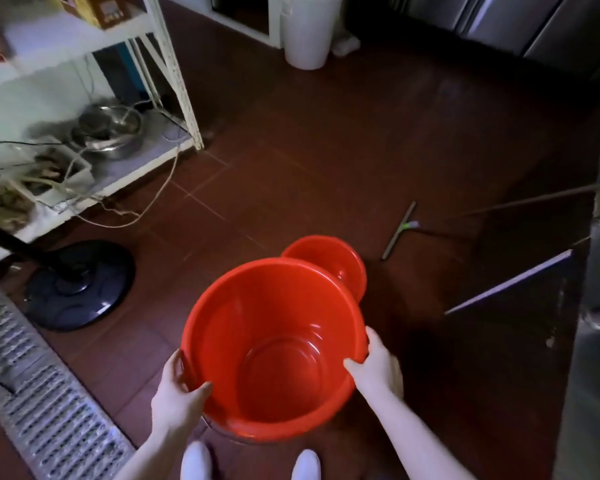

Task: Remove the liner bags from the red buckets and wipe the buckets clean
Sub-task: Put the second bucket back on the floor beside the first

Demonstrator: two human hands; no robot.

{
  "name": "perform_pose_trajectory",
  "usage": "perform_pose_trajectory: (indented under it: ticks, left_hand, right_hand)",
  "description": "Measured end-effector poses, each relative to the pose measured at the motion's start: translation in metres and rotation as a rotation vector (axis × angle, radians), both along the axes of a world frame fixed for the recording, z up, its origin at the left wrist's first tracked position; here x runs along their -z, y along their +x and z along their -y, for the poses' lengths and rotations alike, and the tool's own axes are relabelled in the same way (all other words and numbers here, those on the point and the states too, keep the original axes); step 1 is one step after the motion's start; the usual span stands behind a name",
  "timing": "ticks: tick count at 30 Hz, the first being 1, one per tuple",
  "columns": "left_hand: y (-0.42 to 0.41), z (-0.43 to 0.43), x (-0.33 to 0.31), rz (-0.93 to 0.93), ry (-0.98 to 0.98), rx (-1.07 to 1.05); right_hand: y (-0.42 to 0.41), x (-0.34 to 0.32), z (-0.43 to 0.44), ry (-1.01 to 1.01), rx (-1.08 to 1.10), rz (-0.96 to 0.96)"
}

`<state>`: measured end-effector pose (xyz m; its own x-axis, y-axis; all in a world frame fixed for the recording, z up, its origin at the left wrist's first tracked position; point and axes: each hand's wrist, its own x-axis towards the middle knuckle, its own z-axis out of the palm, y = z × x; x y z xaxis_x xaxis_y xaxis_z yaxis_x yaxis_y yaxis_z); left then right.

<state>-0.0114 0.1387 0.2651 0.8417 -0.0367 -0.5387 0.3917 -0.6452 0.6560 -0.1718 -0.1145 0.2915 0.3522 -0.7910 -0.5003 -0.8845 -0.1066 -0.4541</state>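
Dim room, red-brown tiled floor [291, 150], white shelving [174, 64] at left.

The near bucket [274, 320] and the far bucket [326, 254] are both glowing bright red. The floor [326, 150] is showing dark red-brown tiles with pale joints. Far away a bin [309, 32] is looking white; at left the fan base [80, 282] is shining black and the drain grate [49, 410] is showing grey rows of slots.

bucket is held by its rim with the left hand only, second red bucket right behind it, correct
No: both hands hold it. The left hand and the right hand each grip the rim of the bucket, with the second bucket behind it, as the head view shows.
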Motion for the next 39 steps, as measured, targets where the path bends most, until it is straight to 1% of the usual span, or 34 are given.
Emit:
perform_pose_trajectory:
  ticks: [3,7,12,17,22,27,30,35,37,39]
  left_hand:
    - [0.014,0.005,0.052,-0.068,0.041,0.042]
    - [0.035,0.005,0.132,-0.136,0.082,0.134]
    - [0.054,-0.012,0.227,-0.329,0.057,0.158]
    - [0.061,-0.031,0.3,-0.433,0.109,0.291]
    - [0.058,-0.04,0.355,-0.411,0.178,0.361]
    - [0.039,-0.037,0.385,-0.386,0.199,0.336]
    - [0.02,-0.031,0.395,-0.363,0.197,0.368]
    - [-0.005,-0.021,0.406,-0.341,0.209,0.435]
    - [-0.004,-0.018,0.405,-0.32,0.237,0.481]
    - [-0.002,-0.018,0.399,-0.255,0.234,0.524]
  right_hand:
    - [0.005,0.058,-0.006,0.061,0.13,-0.029]
    - [0.005,0.141,-0.021,0.118,0.245,-0.048]
    - [0.004,0.234,-0.039,0.145,0.3,-0.105]
    - [0.0,0.3,-0.057,0.147,0.352,-0.11]
    - [-0.005,0.35,-0.063,0.128,0.374,-0.099]
    - [-0.013,0.389,-0.056,0.069,0.336,-0.096]
    - [-0.024,0.406,-0.049,0.003,0.288,-0.108]
    - [-0.044,0.423,-0.031,-0.045,0.176,-0.121]
    - [-0.049,0.422,-0.024,-0.078,0.071,-0.152]
    - [-0.054,0.415,-0.024,-0.175,-0.145,-0.249]
